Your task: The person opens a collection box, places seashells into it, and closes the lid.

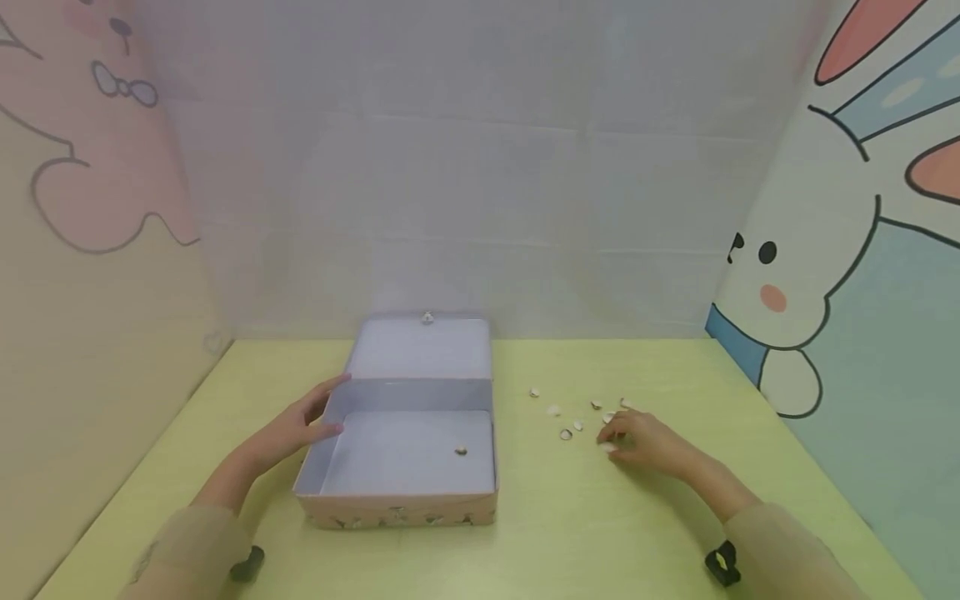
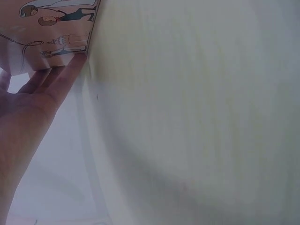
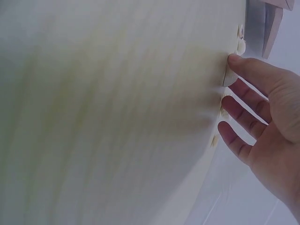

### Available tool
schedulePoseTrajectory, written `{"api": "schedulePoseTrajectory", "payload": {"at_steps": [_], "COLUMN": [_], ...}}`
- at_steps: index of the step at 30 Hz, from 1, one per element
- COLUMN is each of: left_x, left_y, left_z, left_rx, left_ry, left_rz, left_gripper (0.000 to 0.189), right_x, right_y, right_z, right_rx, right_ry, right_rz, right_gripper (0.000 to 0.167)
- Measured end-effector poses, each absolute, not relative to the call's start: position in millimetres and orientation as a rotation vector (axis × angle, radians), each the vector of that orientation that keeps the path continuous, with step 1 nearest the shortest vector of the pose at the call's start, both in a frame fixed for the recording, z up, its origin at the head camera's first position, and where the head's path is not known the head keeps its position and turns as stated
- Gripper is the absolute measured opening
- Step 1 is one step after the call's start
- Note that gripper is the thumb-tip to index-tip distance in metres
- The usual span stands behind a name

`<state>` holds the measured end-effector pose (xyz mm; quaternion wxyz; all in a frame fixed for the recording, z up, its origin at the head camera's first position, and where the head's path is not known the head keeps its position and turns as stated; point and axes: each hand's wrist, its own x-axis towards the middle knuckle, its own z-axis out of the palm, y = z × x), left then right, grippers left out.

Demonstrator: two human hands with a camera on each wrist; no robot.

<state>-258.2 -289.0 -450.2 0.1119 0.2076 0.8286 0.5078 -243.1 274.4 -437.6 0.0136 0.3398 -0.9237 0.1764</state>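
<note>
A box [image 1: 397, 510] with a patterned pink outside and pale lining stands with its lid [image 1: 420, 348] tipped back. My left hand [image 1: 300, 425] holds its left wall, thumb over the rim; in the left wrist view the fingers [image 2: 68, 79] lie against the printed outside. One small shell [image 1: 461, 451] lies inside on the box floor. To the right, my right hand [image 1: 645, 442] pinches a white shell [image 3: 229, 77] between thumb and index finger, close over the table, while its other fingers are spread. Several small shells [image 1: 566, 434] lie scattered beside that hand.
The yellow-green table [image 1: 555, 533] reaches back to a pale hanging sheet [image 1: 480, 167]. Side panels with a cartoon rabbit [image 1: 795, 275] and a pink figure [image 1: 112, 183] border it. A dark strap piece [image 1: 722, 564] sits at the right sleeve.
</note>
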Motion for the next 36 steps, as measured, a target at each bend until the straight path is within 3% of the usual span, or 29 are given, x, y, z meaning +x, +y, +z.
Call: {"api": "schedulePoseTrajectory", "payload": {"at_steps": [19,36], "left_x": [-257,-256], "left_y": [-288,-285], "left_z": [-442,-435], "left_rx": [0.628,0.624], "left_ry": [2.426,2.407], "left_rz": [1.497,1.524], "left_gripper": [0.072,0.072], "right_x": [-248,-244], "right_y": [274,253], "right_z": [-438,-415], "right_rx": [1.068,1.106], "right_ry": [-2.884,-2.862], "right_rz": [0.586,0.751], "right_gripper": [0.012,0.012]}}
